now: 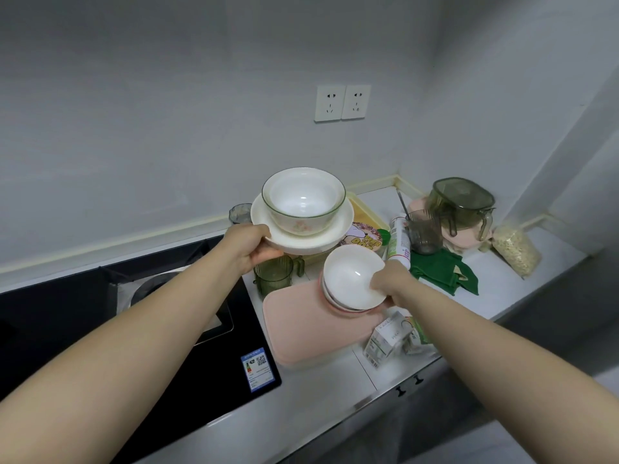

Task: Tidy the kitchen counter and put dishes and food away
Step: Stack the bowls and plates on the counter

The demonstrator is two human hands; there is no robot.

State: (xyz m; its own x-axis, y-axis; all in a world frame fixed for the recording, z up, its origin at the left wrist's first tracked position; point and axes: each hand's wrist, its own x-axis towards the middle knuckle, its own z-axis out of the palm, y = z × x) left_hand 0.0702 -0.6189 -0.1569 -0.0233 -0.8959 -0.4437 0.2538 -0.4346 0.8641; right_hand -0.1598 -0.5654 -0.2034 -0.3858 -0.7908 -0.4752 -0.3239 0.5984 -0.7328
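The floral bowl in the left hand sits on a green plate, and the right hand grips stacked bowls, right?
Nearly. The head view shows the plate under the floral bowl is cream, not green; the right hand does grip stacked bowls.

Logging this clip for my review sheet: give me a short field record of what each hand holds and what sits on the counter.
left hand: grips a plate carrying a glass bowl, held up above the counter
right hand: holds a tilted stack of small bowls over the cutting board, contact unclear
on counter: green cup, green cloth, cartons, bag of grains
stove: left of the cutting board
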